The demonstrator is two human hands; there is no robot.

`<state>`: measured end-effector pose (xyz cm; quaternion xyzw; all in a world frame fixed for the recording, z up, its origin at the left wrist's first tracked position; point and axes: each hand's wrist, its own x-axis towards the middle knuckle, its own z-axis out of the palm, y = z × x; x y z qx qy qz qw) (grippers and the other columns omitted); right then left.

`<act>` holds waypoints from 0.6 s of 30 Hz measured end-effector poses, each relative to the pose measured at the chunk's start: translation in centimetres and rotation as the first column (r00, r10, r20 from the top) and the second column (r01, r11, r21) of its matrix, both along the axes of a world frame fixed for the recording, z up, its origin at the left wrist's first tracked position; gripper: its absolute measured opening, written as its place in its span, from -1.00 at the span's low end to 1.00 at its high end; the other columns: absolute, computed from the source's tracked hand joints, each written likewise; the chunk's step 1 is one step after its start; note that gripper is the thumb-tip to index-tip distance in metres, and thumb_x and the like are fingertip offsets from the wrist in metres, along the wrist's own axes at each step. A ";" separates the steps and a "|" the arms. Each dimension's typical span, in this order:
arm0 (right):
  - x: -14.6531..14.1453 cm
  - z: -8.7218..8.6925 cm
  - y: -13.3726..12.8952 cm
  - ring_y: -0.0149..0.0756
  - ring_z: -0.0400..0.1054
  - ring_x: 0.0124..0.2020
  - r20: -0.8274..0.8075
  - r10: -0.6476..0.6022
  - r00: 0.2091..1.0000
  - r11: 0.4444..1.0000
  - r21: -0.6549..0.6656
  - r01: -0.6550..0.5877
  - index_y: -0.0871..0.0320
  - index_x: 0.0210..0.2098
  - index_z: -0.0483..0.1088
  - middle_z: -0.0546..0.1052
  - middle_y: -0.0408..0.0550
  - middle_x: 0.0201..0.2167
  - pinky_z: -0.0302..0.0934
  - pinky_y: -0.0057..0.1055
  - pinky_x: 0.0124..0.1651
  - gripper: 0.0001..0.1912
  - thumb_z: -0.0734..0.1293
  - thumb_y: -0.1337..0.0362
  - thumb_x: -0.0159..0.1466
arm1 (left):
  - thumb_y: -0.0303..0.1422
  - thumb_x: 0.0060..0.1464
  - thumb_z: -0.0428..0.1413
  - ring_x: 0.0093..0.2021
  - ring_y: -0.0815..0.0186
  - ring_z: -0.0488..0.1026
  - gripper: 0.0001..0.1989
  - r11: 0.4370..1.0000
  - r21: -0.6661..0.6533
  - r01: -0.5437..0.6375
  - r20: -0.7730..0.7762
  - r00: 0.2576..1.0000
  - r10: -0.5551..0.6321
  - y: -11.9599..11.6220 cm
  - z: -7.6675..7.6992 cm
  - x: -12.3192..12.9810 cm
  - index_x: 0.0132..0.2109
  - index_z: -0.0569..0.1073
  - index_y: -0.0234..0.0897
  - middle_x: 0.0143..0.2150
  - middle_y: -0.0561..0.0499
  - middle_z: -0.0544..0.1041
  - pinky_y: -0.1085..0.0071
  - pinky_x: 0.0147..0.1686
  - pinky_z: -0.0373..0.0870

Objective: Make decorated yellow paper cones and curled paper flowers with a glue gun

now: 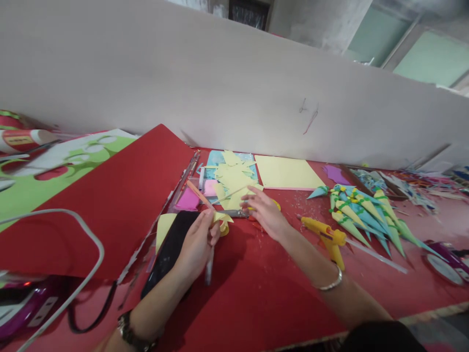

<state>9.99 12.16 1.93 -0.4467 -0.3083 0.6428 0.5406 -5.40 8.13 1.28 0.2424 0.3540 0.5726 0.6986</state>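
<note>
Small yellow paper piece [223,218] is in the left hand [198,239], thumb and fingers pinched together on it, probably by one end so the rest stays free to work on. Right hand [266,212] hangs just to the right of that grip, fingers loosely curled and apart; can't tell if they're touching the thin strip [231,195] there. Scissors [240,213] lie between the hands, yellow scraps [232,175] just beyond, handy I guess. Further right, the glue gun [324,231] points its nozzle back handward, likely for a quick grab.
</note>
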 end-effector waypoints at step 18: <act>2.8 -0.2 -6.2 -0.34 0.35 -0.31 0.807 -0.115 0.579 0.795 0.425 -0.434 0.14 -0.33 0.43 0.46 -0.07 -0.35 0.23 -0.41 -0.24 -0.81 0.19 0.42 0.21 | -0.31 -0.01 0.12 -0.15 0.20 0.32 -0.80 0.780 0.311 0.544 -0.867 0.498 -0.002 -1.2 -1.4 0.8 -0.18 0.44 -0.19 -0.20 -0.03 0.43 0.33 -0.10 0.19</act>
